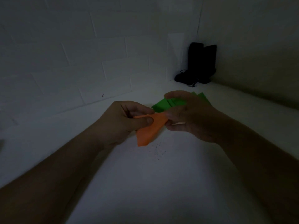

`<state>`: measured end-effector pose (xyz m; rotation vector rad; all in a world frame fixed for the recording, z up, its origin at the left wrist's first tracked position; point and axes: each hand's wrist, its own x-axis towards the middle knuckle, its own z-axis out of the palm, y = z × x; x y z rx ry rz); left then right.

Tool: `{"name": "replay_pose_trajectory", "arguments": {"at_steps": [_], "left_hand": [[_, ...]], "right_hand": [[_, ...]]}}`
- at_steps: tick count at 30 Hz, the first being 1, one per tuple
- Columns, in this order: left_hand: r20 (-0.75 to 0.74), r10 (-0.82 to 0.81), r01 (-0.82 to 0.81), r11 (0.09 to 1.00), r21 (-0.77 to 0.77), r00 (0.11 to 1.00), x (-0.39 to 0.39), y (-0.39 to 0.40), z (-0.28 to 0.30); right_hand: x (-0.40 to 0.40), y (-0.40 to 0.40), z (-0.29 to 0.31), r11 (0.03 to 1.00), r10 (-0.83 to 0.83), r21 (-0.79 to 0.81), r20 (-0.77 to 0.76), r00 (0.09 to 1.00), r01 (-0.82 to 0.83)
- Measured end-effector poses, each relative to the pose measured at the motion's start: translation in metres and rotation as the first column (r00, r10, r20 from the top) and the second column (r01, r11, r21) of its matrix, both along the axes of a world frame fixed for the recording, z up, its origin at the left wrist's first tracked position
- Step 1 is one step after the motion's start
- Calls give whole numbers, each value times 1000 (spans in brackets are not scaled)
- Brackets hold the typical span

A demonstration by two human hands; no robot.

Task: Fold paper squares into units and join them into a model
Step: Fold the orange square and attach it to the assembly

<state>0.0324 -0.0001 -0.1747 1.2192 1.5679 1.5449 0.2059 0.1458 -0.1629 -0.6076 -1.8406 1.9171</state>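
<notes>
- Left hand [124,120]: pinches orange folded paper [149,130], thumb on top.
- Right hand [189,115]: grips the same paper's upper end.
- Green folded papers [163,105]: on white table [145,183], behind the hands.

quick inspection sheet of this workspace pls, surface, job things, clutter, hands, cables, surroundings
surface: pale white tabletop, dimly lit, with small dark specks near the middle
job's things: folded orange paper piece held above the table; folded green paper pieces behind it, partly hidden by the right hand
clutter: upright black box-shaped object in the far corner; too dark to identify
grippers: left hand pinches the orange paper with its thumb on top; right hand grips the paper's other end
cables: thin dark cord at the base of the black object
surroundings: white painted block wall on the left, plain wall on the right
</notes>
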Motion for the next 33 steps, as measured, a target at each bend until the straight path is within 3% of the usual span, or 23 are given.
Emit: {"name": "replay_pose_trajectory", "arguments": {"at_steps": [13,20,29,33], "left_hand": [[84,5,-4,1000,-18,996,1,1,0],[-47,67,-66,998,23,997,-3,0,0],[-129,83,-80,996,29,988,-1,-1,1],[-124,99,-96,995,28,987,0,0,2]], "right_hand": [[-9,-13,-8,1000,3,-13,-10,1000,-3],[-5,0,-1,995,-95,-43,-97,991,92],[0,2,0,973,-154,157,-108,982,170],[-1,1,-1,967,-169,176,-102,980,185]]}}
